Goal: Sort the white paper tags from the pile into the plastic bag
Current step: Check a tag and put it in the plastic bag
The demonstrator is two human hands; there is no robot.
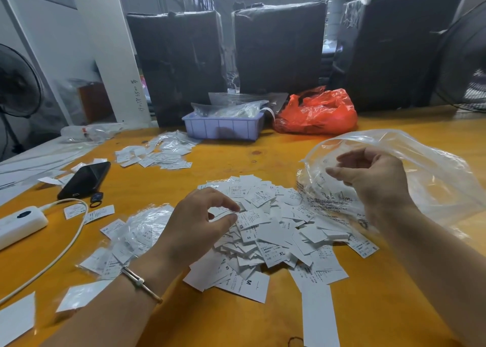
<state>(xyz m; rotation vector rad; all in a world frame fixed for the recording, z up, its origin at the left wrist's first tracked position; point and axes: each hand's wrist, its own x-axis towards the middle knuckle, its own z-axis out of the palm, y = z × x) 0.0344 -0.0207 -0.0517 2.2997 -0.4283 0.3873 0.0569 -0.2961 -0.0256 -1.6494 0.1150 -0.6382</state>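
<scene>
My left hand (202, 223) sits low over the near-left edge of the pile of white paper tags (276, 231), thumb and forefinger pinching the corner of one tag (252, 216) that lies on top of the heap; a thin bangle (140, 283) rings that wrist. My right hand (376, 178) is raised to the right of the pile, fingers curled and gripping the mouth of the clear plastic bag (420, 173); the bag billows out to the right of that hand and its printed lower edge drapes onto the far-right side of the pile; a few tags show through the film inside it, though I cannot count them. Under and just left of my left wrist lies a flat clear packet of tags (131, 239); further left rest a white power bank (21, 223) with its cable (68, 244), and beyond it a black phone (85, 179). Ahead of my left hand, well apart from the main pile, a smaller scatter of tags (157, 154) lies on the yellow table (236, 320); past it stand a lilac tray (223, 127) and, beside that, a red plastic bag (318, 114).
</scene>
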